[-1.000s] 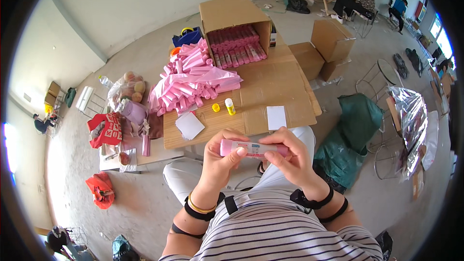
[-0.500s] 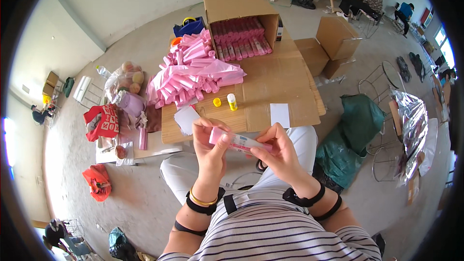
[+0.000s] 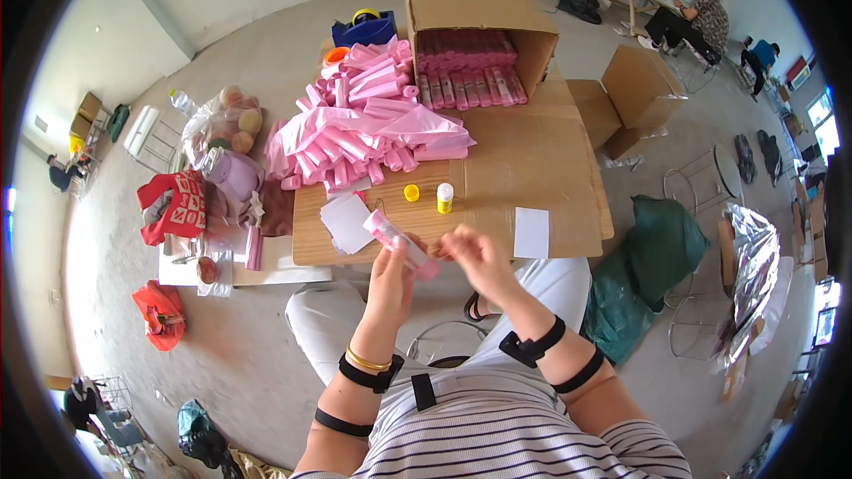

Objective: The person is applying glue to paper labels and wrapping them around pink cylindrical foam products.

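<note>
Left hand (image 3: 390, 277) grips a slim pink paper-wrapped tube (image 3: 398, 241); right hand (image 3: 477, 257) pinches its end. Beyond them, many loose pink tubes (image 3: 355, 129) await, boxed ones finished.

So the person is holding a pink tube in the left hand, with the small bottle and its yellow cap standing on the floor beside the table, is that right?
Not quite. The small bottle and the yellow cap stand on the cardboard table top, not on the floor. The head view shows them just beyond the left hand, which does hold the pink tube.
</note>
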A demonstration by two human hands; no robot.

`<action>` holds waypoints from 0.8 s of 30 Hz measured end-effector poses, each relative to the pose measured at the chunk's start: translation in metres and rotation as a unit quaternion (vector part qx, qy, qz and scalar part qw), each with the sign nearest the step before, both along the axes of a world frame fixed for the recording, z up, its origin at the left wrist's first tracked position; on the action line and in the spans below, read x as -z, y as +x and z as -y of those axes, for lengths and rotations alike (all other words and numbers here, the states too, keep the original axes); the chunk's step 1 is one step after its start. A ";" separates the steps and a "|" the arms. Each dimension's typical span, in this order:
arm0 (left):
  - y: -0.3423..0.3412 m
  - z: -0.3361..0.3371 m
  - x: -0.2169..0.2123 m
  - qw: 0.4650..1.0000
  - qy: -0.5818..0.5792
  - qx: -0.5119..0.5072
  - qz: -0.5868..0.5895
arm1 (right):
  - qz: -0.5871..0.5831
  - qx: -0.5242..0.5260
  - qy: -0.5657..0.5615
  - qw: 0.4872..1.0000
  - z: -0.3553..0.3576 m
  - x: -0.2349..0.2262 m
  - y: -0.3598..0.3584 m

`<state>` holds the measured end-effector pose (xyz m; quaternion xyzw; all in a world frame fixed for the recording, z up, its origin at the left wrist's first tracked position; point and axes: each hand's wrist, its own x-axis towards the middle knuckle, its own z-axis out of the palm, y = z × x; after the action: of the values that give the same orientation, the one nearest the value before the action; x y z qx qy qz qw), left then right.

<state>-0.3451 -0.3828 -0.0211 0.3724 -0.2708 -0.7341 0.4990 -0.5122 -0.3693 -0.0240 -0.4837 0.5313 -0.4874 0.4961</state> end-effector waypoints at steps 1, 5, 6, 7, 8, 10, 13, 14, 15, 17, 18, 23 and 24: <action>0.005 0.004 0.008 0.997 0.020 0.032 -0.071 | -0.027 0.011 0.022 0.999 0.011 0.007 -0.011; 0.017 0.013 0.009 0.963 0.084 0.108 -0.231 | -0.227 0.071 -0.053 0.970 0.060 0.073 -0.038; 0.019 0.015 0.006 0.956 0.084 0.124 -0.253 | -0.238 0.063 -0.053 0.968 0.069 0.080 -0.034; 0.021 0.015 0.002 0.948 0.082 0.140 -0.274 | -0.249 0.055 -0.054 0.965 0.076 0.087 -0.030; 0.021 0.014 -0.003 0.941 0.087 0.150 -0.291 | -0.265 0.032 0.001 0.964 0.083 0.093 -0.028; 0.016 0.015 -0.009 0.934 0.077 0.161 -0.308 | -0.323 0.042 -0.027 0.945 0.093 0.119 -0.032; 0.024 0.012 -0.011 0.956 0.053 0.148 -0.248 | -0.299 0.006 0.023 0.954 0.095 0.105 -0.022; 0.023 0.012 -0.018 0.965 0.045 0.147 -0.211 | -0.220 0.000 0.044 0.975 0.091 0.094 -0.025; 0.022 0.012 -0.021 0.973 0.037 0.146 -0.174 | -0.139 -0.006 0.065 0.988 0.086 0.081 -0.027; 0.028 0.011 -0.016 0.975 0.007 0.154 -0.159 | 0.032 -0.012 0.018 0.999 0.060 0.022 -0.013; 0.030 0.007 -0.015 0.976 -0.009 0.158 -0.151 | 0.060 -0.027 -0.015 0.998 0.040 -0.027 -0.002; 0.007 -0.014 -0.041 0.986 -0.006 0.150 -0.070 | -0.173 -0.147 -0.275 0.934 -0.016 -0.090 0.006; 0.005 -0.018 -0.046 0.986 -0.012 0.154 -0.061 | -0.200 -0.136 -0.287 0.927 -0.020 -0.101 0.004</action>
<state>-0.3402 -0.3647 0.0245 0.2751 -0.3025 -0.8202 0.4000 -0.5078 -0.3491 0.0767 -0.7603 0.3858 -0.4404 0.2812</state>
